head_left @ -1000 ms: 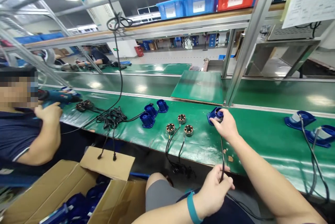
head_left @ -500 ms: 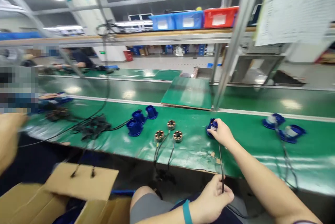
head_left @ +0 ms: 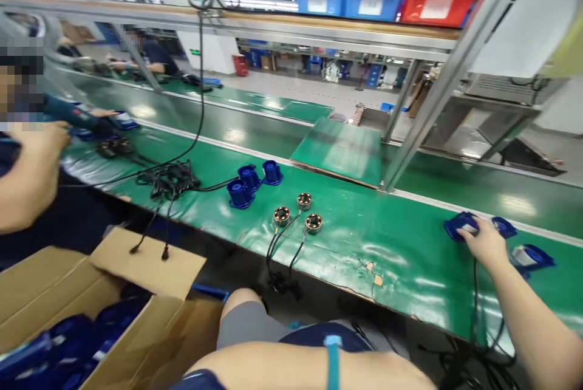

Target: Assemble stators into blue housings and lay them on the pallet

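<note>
My right hand (head_left: 489,244) is wrapped round a blue housing (head_left: 459,226) at the right of the green bench (head_left: 337,250). A black cable hangs from that housing over the front edge. Two more blue housings (head_left: 532,256) stand just beside it. Of my left arm only the forearm with a teal wristband (head_left: 333,353) shows at the bottom; the hand itself is out of sight. Three copper-wound rings (head_left: 313,223) with black cables lie mid-bench. Three blue housings (head_left: 240,194) stand to their left, near a bundle of black cable (head_left: 168,180).
An open cardboard box (head_left: 177,341) of blue housings stands at the lower left. A co-worker's arm (head_left: 31,177) reaches in at the left. A metal post (head_left: 437,92) rises behind the bench, under a shelf with blue and red bins (head_left: 441,4).
My right hand has carried the blue housing rightward to the other two. My left hand has let go of the cable and left the view. The camera has tilted down.
</note>
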{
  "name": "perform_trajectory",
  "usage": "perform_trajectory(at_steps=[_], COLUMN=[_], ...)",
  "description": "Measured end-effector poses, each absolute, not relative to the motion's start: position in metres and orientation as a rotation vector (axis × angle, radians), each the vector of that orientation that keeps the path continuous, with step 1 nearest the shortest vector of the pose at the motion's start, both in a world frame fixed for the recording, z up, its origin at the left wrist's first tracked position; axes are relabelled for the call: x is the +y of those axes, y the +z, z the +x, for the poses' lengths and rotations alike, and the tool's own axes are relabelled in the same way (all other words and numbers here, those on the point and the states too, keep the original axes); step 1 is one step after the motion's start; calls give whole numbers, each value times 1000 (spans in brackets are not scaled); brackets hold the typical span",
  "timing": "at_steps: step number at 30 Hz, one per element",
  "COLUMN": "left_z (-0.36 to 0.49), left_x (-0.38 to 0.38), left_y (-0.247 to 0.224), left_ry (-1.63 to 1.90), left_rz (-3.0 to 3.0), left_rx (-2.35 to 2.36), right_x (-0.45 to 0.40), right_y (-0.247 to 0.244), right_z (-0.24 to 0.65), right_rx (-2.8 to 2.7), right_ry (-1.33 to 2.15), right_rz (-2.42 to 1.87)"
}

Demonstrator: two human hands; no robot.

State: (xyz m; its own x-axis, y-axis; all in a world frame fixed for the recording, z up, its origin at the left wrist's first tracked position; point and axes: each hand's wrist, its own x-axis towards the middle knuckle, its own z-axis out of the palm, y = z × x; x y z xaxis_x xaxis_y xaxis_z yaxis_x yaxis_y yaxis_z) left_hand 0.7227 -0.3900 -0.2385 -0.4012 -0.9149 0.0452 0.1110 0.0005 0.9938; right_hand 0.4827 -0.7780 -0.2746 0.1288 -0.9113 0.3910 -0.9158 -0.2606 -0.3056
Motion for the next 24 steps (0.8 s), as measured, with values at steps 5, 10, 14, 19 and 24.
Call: perform_trajectory(at_steps=[5,10,14,19,24], left_z=[853,991,1056,1077,1100], left_x=[-348,-388,-445,-487,-511], left_y=[-258,-224,-201,-195,-226], left_ry=[-997,-58,103,192,245], left_rz=[1587,2041,2174,2307,2327], left_rx=[-1064,-1086,-1268,-1381,-1538], right_x=[-747,-641,-536,-490,-503], right_y=[-287,-276,-275,-291,-316], right_z=[530,681,794,834,812], right_rx=[-1848,-1304,-1267,-1407,-1386], right_ry=[972,1075,793,910,1033], right_rz=[2097,2837,3282,3281,3282])
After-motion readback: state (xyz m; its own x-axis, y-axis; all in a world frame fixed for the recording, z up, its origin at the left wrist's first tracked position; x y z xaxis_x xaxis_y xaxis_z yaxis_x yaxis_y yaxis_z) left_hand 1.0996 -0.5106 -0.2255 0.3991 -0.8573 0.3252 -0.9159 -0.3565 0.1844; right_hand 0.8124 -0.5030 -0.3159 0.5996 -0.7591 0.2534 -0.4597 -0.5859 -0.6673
